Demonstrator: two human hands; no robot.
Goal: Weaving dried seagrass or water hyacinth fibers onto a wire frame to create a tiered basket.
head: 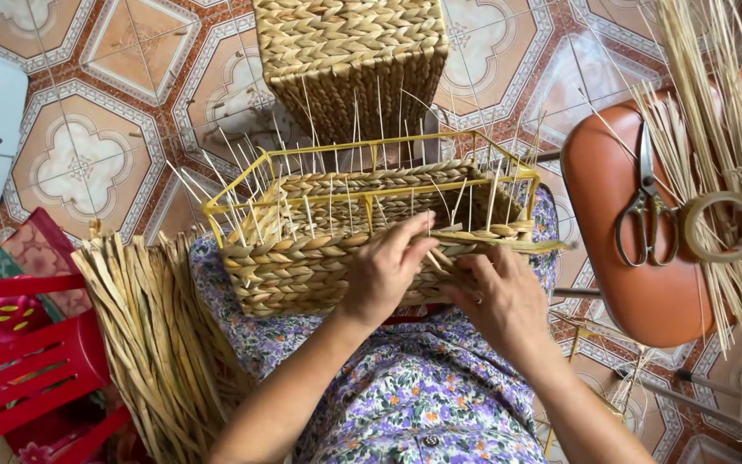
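Head view, looking down onto the lap. A half-woven basket (319, 249) of braided straw-coloured fibre rests on the person's knees, on a purple floral garment (405, 387). The weave is built around a yellow wire frame (242, 185), whose upper rim stands bare above the finished rows. Thin pale upright stakes (307, 120) stick up out of the weave all along the walls.

Left hand (384, 271) lies against the near wall of the basket, fingers curled and pressed onto the top braided row, thumb side up. Right hand (504, 296) sits just beside it at the basket's right corner, fingers bent inward and pinching a flat fibre strand (534, 247) that runs out to the right along the top row. Both hands are closed on the weave; the fingertips nearly meet at the working edge.

Beyond the frame, on the patterned tile floor (88, 163), stands a finished woven basket (349, 60), touching or just behind the far side of the frame.

To the left of the lap, a bundle of dried flat fibre (152, 335) leans against the knee. Farther left, a red plastic stool (27, 369).

To the right, an orange-brown stool seat (637, 258) carries scissors (643, 206), a roll of tape (721, 228) and a sheaf of thin pale reeds (714, 129) lying across it.
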